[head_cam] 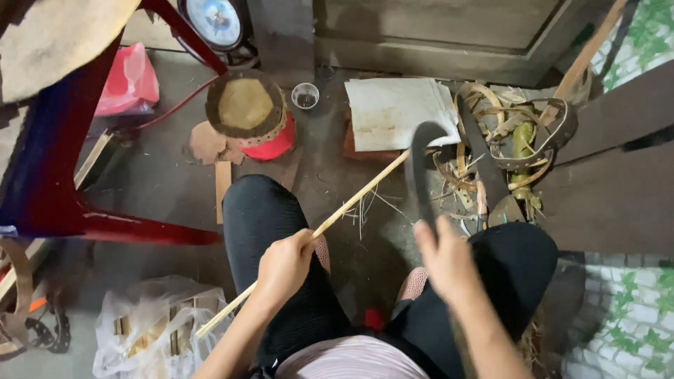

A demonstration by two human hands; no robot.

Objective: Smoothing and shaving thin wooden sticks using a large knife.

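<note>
**What You Can't Quite See**

The right hand (449, 263) is a blur, and so is the dark curved blade (420, 168) it grips. The near end of the bamboo stick (330, 223) slips behind the left arm. The round dial (214, 20) at the far side is cut off at the top. The plastic bag (151, 326) runs off the near edge.
</note>
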